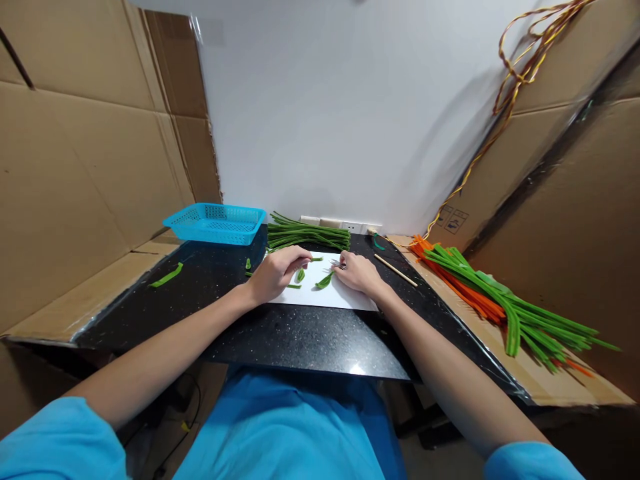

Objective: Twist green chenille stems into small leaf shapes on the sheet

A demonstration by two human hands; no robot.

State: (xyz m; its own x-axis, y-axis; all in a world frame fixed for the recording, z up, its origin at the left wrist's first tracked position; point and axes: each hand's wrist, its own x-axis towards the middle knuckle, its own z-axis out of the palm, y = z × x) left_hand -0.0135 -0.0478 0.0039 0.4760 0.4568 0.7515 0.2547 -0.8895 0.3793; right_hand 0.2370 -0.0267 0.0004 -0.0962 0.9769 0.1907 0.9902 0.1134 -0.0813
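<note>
My left hand (280, 272) is over the left part of a white sheet (345, 299), its fingers pinching a short green pipe cleaner piece (317, 259). At the sheet's right side, my right hand (358, 272) is closed around what look like small metal scissors (337, 264), their thin tips pointing left. Just below those tips lies a green leaf shape (325, 281). Between the hands is a smaller green leaf shape (300, 275), with a short green strip (294, 287) under it. My fingers partly hide both the scissors and the held piece.
Behind the sheet lies a bundle of dark green pipe cleaners (310, 235), with a blue basket (215, 225) to its left. A wooden stick (396, 271) rests at right. Orange strips (465, 290) and bright green strips (520, 307) lie on cardboard. A green strip (167, 275) is at left.
</note>
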